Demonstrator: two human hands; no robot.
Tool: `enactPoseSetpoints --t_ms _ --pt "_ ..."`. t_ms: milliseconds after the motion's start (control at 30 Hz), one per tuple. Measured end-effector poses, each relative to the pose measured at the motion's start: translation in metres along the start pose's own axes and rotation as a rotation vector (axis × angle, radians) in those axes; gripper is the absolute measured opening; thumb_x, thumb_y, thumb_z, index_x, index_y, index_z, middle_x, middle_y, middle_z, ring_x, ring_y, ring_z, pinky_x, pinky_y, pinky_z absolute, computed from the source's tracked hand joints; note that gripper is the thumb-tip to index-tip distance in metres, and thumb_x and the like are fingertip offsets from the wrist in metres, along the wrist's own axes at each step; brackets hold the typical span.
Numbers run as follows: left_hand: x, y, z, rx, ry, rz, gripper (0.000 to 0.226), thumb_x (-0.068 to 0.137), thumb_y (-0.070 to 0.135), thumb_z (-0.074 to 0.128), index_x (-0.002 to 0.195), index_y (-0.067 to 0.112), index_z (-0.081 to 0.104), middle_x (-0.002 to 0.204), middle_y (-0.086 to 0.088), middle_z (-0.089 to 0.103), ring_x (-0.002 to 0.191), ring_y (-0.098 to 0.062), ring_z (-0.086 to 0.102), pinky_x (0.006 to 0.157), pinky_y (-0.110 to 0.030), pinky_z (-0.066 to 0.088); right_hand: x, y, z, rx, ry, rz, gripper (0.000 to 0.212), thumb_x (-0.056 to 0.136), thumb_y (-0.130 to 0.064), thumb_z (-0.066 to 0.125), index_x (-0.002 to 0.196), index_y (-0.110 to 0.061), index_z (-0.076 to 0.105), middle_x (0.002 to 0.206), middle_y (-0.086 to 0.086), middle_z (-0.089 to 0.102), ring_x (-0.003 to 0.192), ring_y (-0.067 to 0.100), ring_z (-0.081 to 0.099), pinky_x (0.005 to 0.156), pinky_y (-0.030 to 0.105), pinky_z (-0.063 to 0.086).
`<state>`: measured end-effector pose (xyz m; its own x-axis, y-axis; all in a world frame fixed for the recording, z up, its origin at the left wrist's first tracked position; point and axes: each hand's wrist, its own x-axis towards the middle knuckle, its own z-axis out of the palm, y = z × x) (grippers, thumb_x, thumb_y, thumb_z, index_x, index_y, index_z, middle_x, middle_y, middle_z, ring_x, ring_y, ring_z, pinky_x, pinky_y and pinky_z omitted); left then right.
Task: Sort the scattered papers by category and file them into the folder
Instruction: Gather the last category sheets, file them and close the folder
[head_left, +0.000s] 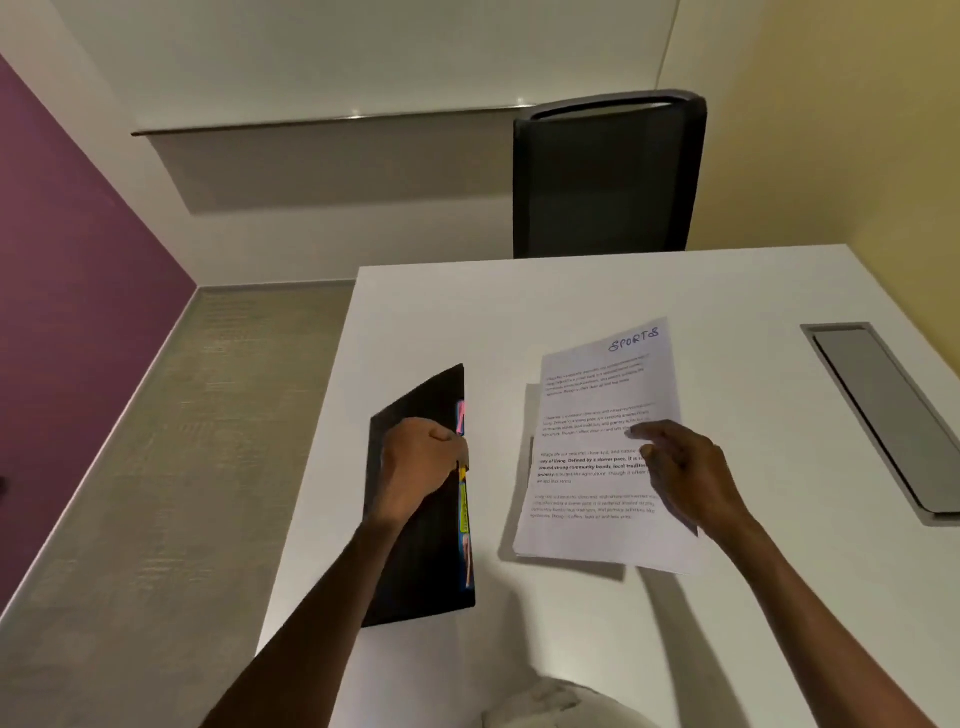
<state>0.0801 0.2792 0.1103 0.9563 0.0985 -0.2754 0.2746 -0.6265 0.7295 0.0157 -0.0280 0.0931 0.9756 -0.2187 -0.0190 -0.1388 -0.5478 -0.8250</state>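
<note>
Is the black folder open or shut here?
Shut. The folder lies flat on the table with coloured tabs along its right edge; the left hand grips that edge.

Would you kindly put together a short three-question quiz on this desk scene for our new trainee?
1. True or false: the left hand grips the black folder at its tabbed edge.
2. What word is handwritten on the top sheet?
3. The right hand is: A) resting fingers on the paper stack, B) holding a pen, C) touching the chair.

Key: 1 true; 2 SPORTS; 3 A.
</note>
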Motion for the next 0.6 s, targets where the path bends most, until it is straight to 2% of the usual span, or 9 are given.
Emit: enactPoseSetpoints --t_ms 33,67,200,300,333,400,467,533,600 --pt "0.000 0.010 -0.012 -0.016 0.001 0.037 0.028 0.079 0.012 0.068 0.052 0.017 0.071 0.055 -0.001 0.068 0.048 -0.009 0.057 0.046 -0.020 0.046 0.003 -0.009 0.008 -0.032 -0.020 -0.014 0.029 0.096 -0.004 0.052 0.093 -0.029 0.068 0.070 0.001 0.068 0.046 0.009 0.052 0.050 0.019 0.042" --pt "0.000 0.018 -0.022 -0.012 -0.001 0.068 0.027 0.077 0.012 0.068 0.051 0.017 0.071 0.055 -0.001 0.068 0.049 -0.009 0.057 0.048 -0.021 0.047 0.006 -0.019 0.014 -0.089 -0.040 -0.045 0.029 0.096 -0.004 0.051 0.089 -0.026 0.069 0.064 -0.003 0.065 0.047 0.006 0.055 0.051 0.018 0.042" --pt "0.004 0.040 -0.052 -0.051 -0.032 0.106 0.017 0.072 0.014 0.070 0.056 0.014 0.075 0.056 -0.002 0.068 0.048 -0.007 0.056 0.051 -0.021 0.047 0.018 -0.062 0.034 -0.259 -0.132 -0.174 0.025 0.091 0.001 0.052 0.096 -0.011 0.073 0.089 -0.004 0.069 0.080 0.010 0.065 0.070 0.020 0.047" --pt "0.004 0.045 -0.059 -0.108 -0.066 0.099 0.014 0.072 0.013 0.072 0.059 0.010 0.076 0.057 -0.007 0.069 0.049 -0.009 0.055 0.056 -0.025 0.049 0.022 -0.094 0.045 -0.313 -0.231 -0.240 0.013 0.094 -0.018 0.061 0.090 -0.013 0.072 0.085 -0.010 0.068 0.081 0.001 0.063 0.071 0.026 0.048" --pt "0.004 0.046 -0.059 -0.134 -0.070 0.096 0.013 0.073 0.012 0.073 0.060 0.008 0.076 0.057 -0.010 0.069 0.049 -0.011 0.056 0.057 -0.028 0.052 0.021 -0.105 0.049 -0.328 -0.263 -0.237 0.018 0.092 -0.030 0.066 0.092 -0.013 0.072 0.088 -0.007 0.069 0.082 0.004 0.063 0.074 0.031 0.050" --pt "0.005 0.047 -0.055 -0.192 -0.082 0.087 0.012 0.074 0.011 0.074 0.064 0.004 0.075 0.056 -0.012 0.068 0.049 -0.013 0.058 0.059 -0.032 0.056 0.021 -0.120 0.059 -0.390 -0.320 -0.205 0.051 0.079 -0.054 0.072 0.103 -0.009 0.072 0.100 0.003 0.069 0.091 0.019 0.064 0.081 0.037 0.052" --pt "0.004 0.050 -0.050 -0.207 -0.094 0.099 0.012 0.077 0.010 0.073 0.066 0.005 0.074 0.052 -0.007 0.066 0.044 -0.008 0.057 0.055 -0.028 0.054 0.024 -0.128 0.072 -0.468 -0.361 -0.220 0.085 0.064 -0.077 0.064 0.102 -0.001 0.069 0.100 0.012 0.069 0.091 0.028 0.064 0.079 0.041 0.053" --pt "0.002 0.051 -0.045 -0.201 -0.092 0.125 0.011 0.078 0.012 0.072 0.068 0.008 0.074 0.052 -0.003 0.066 0.042 -0.006 0.055 0.054 -0.024 0.051 0.026 -0.130 0.087 -0.514 -0.402 -0.250 0.088 0.063 -0.084 0.053 0.090 -0.002 0.067 0.084 0.014 0.067 0.078 0.029 0.063 0.069 0.037 0.053" --pt "0.003 0.050 -0.039 -0.213 -0.088 0.151 0.009 0.079 0.016 0.073 0.070 0.012 0.075 0.055 0.000 0.068 0.046 -0.007 0.058 0.057 -0.025 0.054 0.030 -0.123 0.102 -0.543 -0.377 -0.336 0.073 0.079 -0.078 0.049 0.079 -0.007 0.066 0.070 0.010 0.064 0.063 0.024 0.057 0.058 0.034 0.045"
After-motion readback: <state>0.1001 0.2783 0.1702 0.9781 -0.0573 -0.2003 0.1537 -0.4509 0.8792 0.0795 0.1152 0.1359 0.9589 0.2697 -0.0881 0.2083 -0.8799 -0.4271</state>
